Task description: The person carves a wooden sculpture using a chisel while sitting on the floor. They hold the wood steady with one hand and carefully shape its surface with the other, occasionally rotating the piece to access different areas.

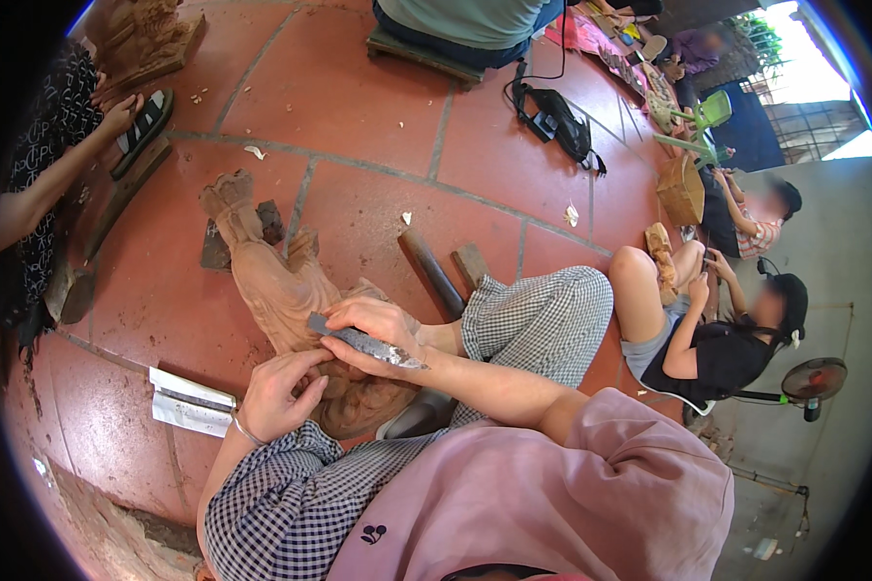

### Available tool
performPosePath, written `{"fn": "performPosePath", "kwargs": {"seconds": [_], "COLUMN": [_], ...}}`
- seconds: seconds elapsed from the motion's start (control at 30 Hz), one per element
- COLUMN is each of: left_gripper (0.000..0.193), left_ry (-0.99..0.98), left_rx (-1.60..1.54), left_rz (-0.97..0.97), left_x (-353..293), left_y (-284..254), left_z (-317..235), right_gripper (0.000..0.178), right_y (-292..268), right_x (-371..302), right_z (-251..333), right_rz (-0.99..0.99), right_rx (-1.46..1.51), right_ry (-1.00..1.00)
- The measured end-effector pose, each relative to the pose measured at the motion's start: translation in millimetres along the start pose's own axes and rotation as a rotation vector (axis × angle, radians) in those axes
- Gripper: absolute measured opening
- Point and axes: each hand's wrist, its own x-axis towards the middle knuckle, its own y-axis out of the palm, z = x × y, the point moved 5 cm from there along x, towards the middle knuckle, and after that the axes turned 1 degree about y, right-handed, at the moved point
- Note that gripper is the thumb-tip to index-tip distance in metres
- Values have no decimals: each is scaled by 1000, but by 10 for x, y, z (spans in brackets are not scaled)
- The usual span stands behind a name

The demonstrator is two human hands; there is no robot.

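A carved reddish-brown wooden statue (279, 289) lies between my legs, its narrow end pointing to the far left. My right hand (376, 324) is closed round a flat grey strip (363, 343) with whitish patches, which looks like folded sandpaper, held over the carving. Beside it my left hand (279, 395) has its fingers bent and its fingertips against the statue. Part of the carving under both hands is hidden. Dark wooden blocks (219, 244) sit by the statue's far end.
A dark round bar (431, 275) and a wooden block (471, 263) lie beyond my right hand. White paper (192, 402) is on the tiles at left. People sit around; one holds another carving (661, 257). A black bag (559, 121) and a fan (812, 382) stand farther off.
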Motion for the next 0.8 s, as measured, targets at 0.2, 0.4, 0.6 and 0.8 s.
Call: {"fn": "performPosePath", "kwargs": {"seconds": [0.2, 0.4, 0.6, 0.8], "left_gripper": [33, 33, 32, 29], "left_ry": [-35, 28, -94, -86], "left_rx": [2, -6, -84, -61], "left_rz": [10, 17, 41, 39], "left_x": [-48, 26, -22, 13], "left_y": [10, 25, -33, -12], "left_z": [10, -60, -66, -104], "right_gripper": [20, 18, 13, 13], "right_y": [30, -84, -63, -78], "right_x": [-55, -42, 37, -7], "right_z": [-17, 24, 112, 82], "right_rz": [30, 29, 51, 23], "right_rx": [-6, -23, 24, 41], "right_ry": [23, 32, -32, -7]}}
